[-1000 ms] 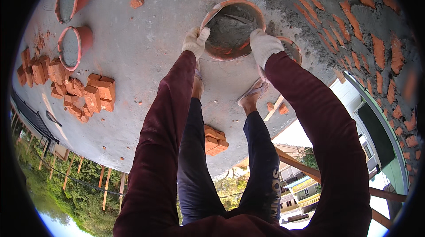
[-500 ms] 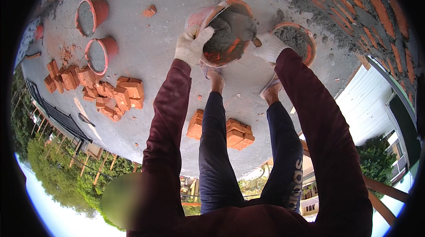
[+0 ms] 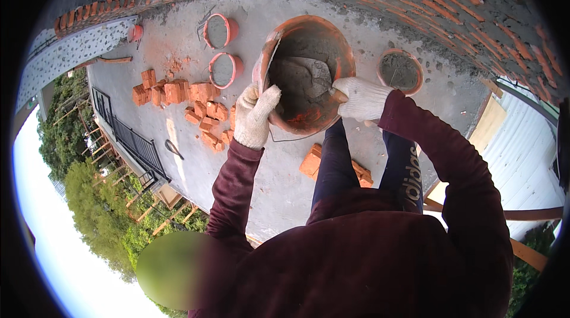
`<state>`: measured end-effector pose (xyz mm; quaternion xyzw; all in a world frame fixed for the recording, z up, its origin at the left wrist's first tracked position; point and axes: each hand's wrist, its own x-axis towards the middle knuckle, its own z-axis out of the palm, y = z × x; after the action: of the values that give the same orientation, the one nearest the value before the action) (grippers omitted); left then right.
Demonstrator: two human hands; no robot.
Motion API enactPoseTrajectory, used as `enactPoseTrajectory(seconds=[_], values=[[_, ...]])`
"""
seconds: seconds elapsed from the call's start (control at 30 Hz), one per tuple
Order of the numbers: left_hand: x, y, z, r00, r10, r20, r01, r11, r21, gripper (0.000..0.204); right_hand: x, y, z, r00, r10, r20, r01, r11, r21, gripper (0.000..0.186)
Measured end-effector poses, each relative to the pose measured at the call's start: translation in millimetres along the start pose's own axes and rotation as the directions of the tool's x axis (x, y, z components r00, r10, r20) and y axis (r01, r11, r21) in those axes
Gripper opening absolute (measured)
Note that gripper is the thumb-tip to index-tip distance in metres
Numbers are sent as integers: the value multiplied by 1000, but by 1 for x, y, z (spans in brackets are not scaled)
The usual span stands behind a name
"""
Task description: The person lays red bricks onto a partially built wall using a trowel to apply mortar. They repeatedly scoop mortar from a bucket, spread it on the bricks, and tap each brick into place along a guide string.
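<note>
A reddish-orange bucket (image 3: 342,51) with grey wet mortar (image 3: 288,83) inside is held up before my legs, its mouth tilted toward me. My left hand (image 3: 255,115), in a whitish knit glove, is closed on the bucket's left rim, thumb over the edge. On the opposite rim my gloved right hand (image 3: 363,98) is closed too. A mortar-smeared trowel blade (image 3: 319,74) lies in the bucket, pointing away from the left hand; its handle is hard to make out near the right hand. The wire bail hangs below the bucket.
Right of me another mortar-filled bucket (image 3: 401,71) stands by the brick wall (image 3: 451,15). Two more buckets, one a red bucket (image 3: 228,68), stand at the left near stacked bricks (image 3: 178,90). Several bricks (image 3: 311,162) lie by my legs. A black railing (image 3: 136,143) runs along the left edge.
The bucket has come up off the floor between both hands, nearer to me. My right hand has moved onto its rim. The view has swung, showing more of the wall and left side.
</note>
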<state>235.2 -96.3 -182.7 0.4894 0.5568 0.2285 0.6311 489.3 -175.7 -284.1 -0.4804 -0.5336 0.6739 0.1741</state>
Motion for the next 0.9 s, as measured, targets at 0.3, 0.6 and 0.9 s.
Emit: enactPoseTrajectory(seconds=[0.3,0.6,0.9], values=[[-114,125,53,960,279,-31,-280,959,-47,18,-194,-161,-32,999,32,33,-39,964,263,27],[-72,183,104,944,320,78,-312,945,-102,28,-319,-193,-96,964,208,-167,-151,942,300,23],[17,162,130,934,279,224,-298,953,56,29,-447,-271,-117,876,216,-431,-110,960,259,46]])
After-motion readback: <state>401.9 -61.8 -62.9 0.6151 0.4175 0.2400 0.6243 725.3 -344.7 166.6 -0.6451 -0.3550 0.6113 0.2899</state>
